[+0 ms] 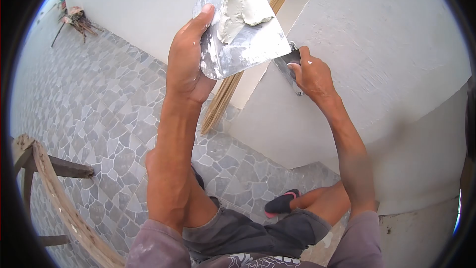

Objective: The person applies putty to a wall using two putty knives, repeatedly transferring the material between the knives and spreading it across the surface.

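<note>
My left hand grips a flat metal plate by its left edge, thumb on top. A lump of pale grey-white paste lies on the plate, with smears around it. My right hand is closed round the dark handle of a putty knife just right of the plate, close to the wall. The knife is partly hidden behind the plate's lower right corner.
A bundle of thin sticks bound with black tape leans against the wall. A wooden frame stands at lower left on the stone-patterned floor. More sticks lie at upper left.
</note>
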A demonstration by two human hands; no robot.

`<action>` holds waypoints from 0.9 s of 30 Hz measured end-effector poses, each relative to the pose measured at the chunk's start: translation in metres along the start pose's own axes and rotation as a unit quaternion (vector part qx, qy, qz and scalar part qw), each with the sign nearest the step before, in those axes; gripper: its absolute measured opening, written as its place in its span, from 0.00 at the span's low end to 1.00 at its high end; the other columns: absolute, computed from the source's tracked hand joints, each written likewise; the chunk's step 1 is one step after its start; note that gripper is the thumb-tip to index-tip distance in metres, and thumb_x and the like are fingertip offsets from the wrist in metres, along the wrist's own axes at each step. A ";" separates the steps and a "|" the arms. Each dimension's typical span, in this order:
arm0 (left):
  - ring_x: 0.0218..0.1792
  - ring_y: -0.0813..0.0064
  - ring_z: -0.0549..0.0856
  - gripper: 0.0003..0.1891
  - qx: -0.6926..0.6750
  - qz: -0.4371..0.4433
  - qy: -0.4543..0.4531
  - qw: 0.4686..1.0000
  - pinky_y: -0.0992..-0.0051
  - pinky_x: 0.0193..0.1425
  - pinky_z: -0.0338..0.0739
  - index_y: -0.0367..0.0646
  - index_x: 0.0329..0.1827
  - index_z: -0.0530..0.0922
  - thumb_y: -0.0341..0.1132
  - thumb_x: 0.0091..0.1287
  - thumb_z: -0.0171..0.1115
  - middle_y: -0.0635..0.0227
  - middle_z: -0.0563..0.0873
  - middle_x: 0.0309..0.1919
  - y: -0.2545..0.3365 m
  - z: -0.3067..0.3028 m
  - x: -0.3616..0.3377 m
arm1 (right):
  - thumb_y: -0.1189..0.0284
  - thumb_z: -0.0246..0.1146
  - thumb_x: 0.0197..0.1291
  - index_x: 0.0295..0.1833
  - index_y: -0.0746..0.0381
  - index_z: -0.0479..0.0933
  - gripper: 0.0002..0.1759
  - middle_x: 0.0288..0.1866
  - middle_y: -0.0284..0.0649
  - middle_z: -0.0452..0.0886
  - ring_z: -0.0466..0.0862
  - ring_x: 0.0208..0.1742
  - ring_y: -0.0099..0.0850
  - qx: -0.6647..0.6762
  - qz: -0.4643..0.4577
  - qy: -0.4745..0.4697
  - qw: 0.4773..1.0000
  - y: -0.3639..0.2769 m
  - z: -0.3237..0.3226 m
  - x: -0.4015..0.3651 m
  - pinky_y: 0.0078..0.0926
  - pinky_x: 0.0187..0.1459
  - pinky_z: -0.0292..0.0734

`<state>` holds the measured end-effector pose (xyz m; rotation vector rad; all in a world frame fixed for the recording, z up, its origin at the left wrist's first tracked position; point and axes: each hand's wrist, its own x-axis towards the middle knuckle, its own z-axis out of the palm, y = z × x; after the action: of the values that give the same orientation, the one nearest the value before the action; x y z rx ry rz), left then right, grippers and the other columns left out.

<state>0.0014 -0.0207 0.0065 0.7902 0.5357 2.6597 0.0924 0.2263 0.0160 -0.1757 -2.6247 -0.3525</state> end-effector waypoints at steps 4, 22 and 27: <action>0.48 0.64 0.89 0.23 0.012 0.010 0.016 1.000 0.68 0.50 0.89 0.24 0.63 0.69 0.39 0.78 0.53 0.47 0.84 0.51 -0.002 0.003 0.000 | 0.68 0.67 0.66 0.46 0.67 0.69 0.16 0.21 0.49 0.80 0.83 0.23 0.45 0.023 -0.001 0.033 0.999 0.006 -0.015 0.005 0.39 0.26 0.77; 0.46 0.67 0.89 0.22 0.011 -0.001 0.018 1.000 0.68 0.49 0.87 0.25 0.59 0.72 0.39 0.77 0.54 0.53 0.85 0.49 -0.006 0.007 -0.003 | 0.68 0.65 0.67 0.42 0.65 0.67 0.15 0.20 0.49 0.79 0.81 0.22 0.48 0.034 0.028 0.060 0.997 0.011 -0.042 0.015 0.43 0.25 0.76; 0.45 0.67 0.89 0.20 0.008 -0.001 0.023 1.000 0.69 0.49 0.87 0.25 0.58 0.73 0.39 0.77 0.54 0.53 0.85 0.49 -0.008 0.008 -0.002 | 0.67 0.65 0.67 0.42 0.65 0.67 0.15 0.19 0.48 0.78 0.81 0.21 0.48 -0.023 -0.052 0.042 0.998 0.003 0.012 -0.006 0.43 0.24 0.76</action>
<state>0.0092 -0.0123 0.0087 0.7343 0.5712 2.6804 0.0924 0.2319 0.0035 -0.0386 -2.5503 -0.4472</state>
